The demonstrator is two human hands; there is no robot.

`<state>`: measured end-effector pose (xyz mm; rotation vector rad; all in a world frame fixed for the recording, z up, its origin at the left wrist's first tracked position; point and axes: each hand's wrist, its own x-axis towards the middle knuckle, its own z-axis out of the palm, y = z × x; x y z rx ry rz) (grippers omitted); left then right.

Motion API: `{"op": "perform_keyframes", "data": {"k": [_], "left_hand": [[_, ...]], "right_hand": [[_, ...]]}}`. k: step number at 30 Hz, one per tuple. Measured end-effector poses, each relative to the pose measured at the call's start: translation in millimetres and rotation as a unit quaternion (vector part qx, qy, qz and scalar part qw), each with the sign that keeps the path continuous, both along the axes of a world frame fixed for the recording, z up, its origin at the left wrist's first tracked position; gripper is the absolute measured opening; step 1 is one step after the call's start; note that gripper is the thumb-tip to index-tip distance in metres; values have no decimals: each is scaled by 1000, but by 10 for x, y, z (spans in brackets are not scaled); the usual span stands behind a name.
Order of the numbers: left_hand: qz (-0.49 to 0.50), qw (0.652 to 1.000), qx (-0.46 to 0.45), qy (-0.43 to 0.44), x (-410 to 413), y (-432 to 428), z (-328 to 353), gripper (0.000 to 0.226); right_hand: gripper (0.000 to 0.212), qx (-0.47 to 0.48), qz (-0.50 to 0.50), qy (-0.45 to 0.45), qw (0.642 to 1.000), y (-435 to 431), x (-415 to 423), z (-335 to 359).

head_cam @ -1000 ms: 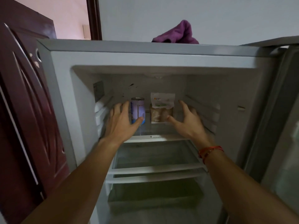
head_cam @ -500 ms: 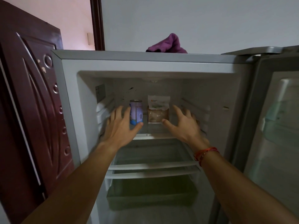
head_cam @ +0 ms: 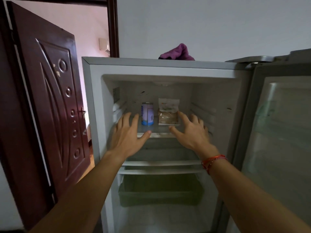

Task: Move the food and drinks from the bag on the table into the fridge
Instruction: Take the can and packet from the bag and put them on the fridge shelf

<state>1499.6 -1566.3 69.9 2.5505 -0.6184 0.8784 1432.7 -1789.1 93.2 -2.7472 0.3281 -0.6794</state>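
The fridge (head_cam: 94,105) stands open in front of me. On its top shelf (head_cam: 156,135) a blue and white drink can (head_cam: 147,113) stands upright, with a clear food packet (head_cam: 168,113) of brown contents right beside it. My left hand (head_cam: 127,137) hovers open at the shelf's front edge, just left of and below the can, touching nothing. My right hand (head_cam: 190,132) is open too, fingers spread, just right of the packet and apart from it. A red string bracelet (head_cam: 212,161) circles my right wrist. The bag and table are out of view.
The fridge door (head_cam: 282,132) hangs open at the right. Lower glass shelves (head_cam: 161,163) and a drawer (head_cam: 159,195) sit below. A purple cloth (head_cam: 176,52) lies on the fridge top. A dark red room door (head_cam: 48,105) stands open on the left.
Both hands have drawn back from the can and the packet toward the shelf's front edge. The view has pulled away from the fridge, and both items stay on the shelf.
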Motion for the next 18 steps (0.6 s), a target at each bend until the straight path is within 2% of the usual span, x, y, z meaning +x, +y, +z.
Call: {"op": "perform_keyframes", "data": {"k": [5,18], "left_hand": [[-21,1000,12,-2,-460,261,-146,84],[-77,997,6,3,-2027,1126,-199,78]], "right_hand": [[78,-19,-12,11,1000,277,-482,-62],[77,-43,-53,27,997,1116,-2274,-163]]}}
